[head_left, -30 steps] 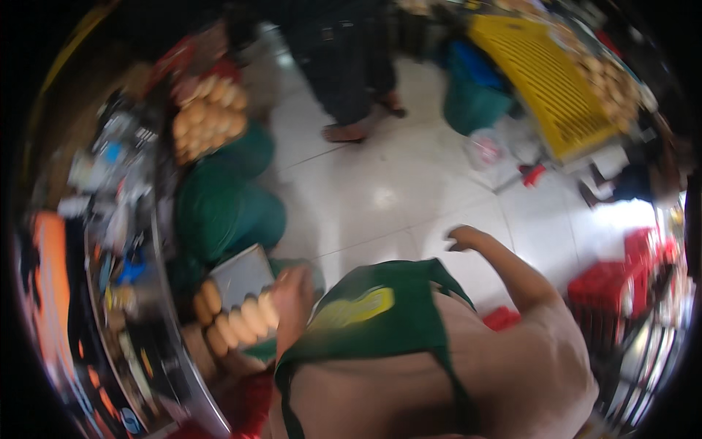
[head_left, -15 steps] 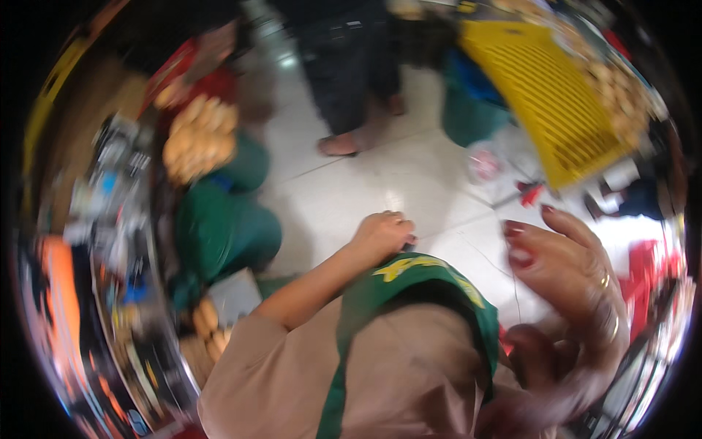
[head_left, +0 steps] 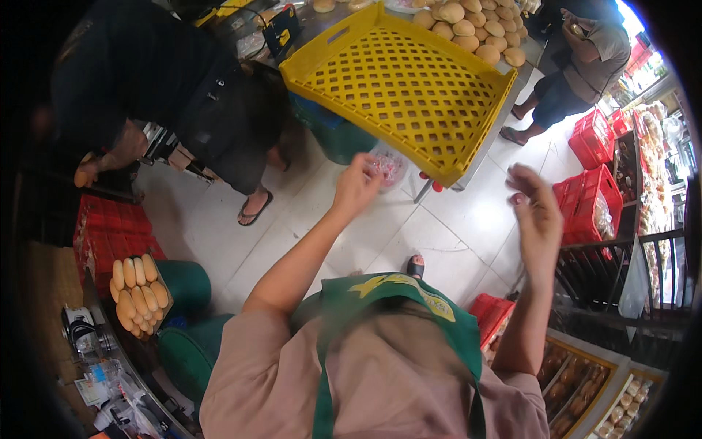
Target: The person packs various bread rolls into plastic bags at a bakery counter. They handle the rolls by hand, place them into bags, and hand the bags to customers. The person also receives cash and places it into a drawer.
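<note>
My left hand point(head_left: 357, 187) is in the air just short of a yellow plastic crate point(head_left: 398, 88), its fingers loosely bent and apart, with nothing seen in them. Behind its fingertips, lower down, is a clear bag or tub with pink and red contents point(head_left: 389, 167). My right hand point(head_left: 537, 216), slightly blurred, is raised to the right of the crate, thumb and fingers apart and holding nothing. The crate has a slatted grid floor and rests tilted at the edge of a table, with no bread visible inside. Round buns point(head_left: 479, 29) are heaped on the table behind it.
On the left, long bread rolls point(head_left: 137, 293) are piled above green bins point(head_left: 191, 351). A person in dark clothes point(head_left: 212, 110) stands front left; another person point(head_left: 585, 58) is at the far right. Red crates point(head_left: 589, 201) and bread shelves point(head_left: 574, 384) line the right side.
My view has swung, bringing the yellow crate to the centre. My left hand has risen from my apron front toward the crate; my right hand has moved farther out from me.
</note>
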The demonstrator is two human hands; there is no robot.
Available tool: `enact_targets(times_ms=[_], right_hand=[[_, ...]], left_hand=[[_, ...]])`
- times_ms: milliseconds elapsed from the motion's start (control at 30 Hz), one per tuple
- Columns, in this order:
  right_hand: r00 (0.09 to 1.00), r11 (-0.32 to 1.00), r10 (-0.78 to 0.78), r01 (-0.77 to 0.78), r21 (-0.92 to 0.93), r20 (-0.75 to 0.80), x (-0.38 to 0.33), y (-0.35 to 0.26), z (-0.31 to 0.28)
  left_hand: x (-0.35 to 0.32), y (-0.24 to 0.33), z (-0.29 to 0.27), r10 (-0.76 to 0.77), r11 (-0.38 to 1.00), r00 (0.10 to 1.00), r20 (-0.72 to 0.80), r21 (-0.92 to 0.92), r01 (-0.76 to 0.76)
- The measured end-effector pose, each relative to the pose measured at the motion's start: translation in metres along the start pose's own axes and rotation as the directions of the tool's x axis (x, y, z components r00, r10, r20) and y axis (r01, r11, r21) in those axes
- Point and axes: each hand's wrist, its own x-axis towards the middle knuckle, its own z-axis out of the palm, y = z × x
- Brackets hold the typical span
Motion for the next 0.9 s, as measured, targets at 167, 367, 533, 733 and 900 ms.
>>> enact_targets(times_ms=[167,367,533,733,900], right_hand=[[0.968,0.962,0.231,-0.213,0.172,-0.094,0.013,0.154,-0.004],[0.927,0.895,0.375,-0.354,0.27,-0.025,0.062,0.222,-0.003],[0.93,0.919,0.358,-0.366,0.143,0.078,0.092,0.24,0.015],[0.985,0.978,0.026,-0.061,0.2,0.171,0.074,0.247,0.031],[0.907,0.89,0.339,-0.395,0.226,0.249,0.053,0.27,-0.002]], left_hand=[[0.096,0.01,0.06,-0.607,0.652,0.795,0.019,-0.56,0.511],[0.14,-0.026,0.107,-0.602,0.559,0.798,-0.035,-0.732,0.39],[0.128,-0.054,0.112,-0.641,0.544,0.744,-0.188,-0.795,0.267],[0.094,-0.061,0.074,-0.676,0.635,0.615,-0.406,-0.745,0.206],[0.102,-0.077,0.058,-0.64,0.676,0.627,-0.445,-0.713,0.184]])
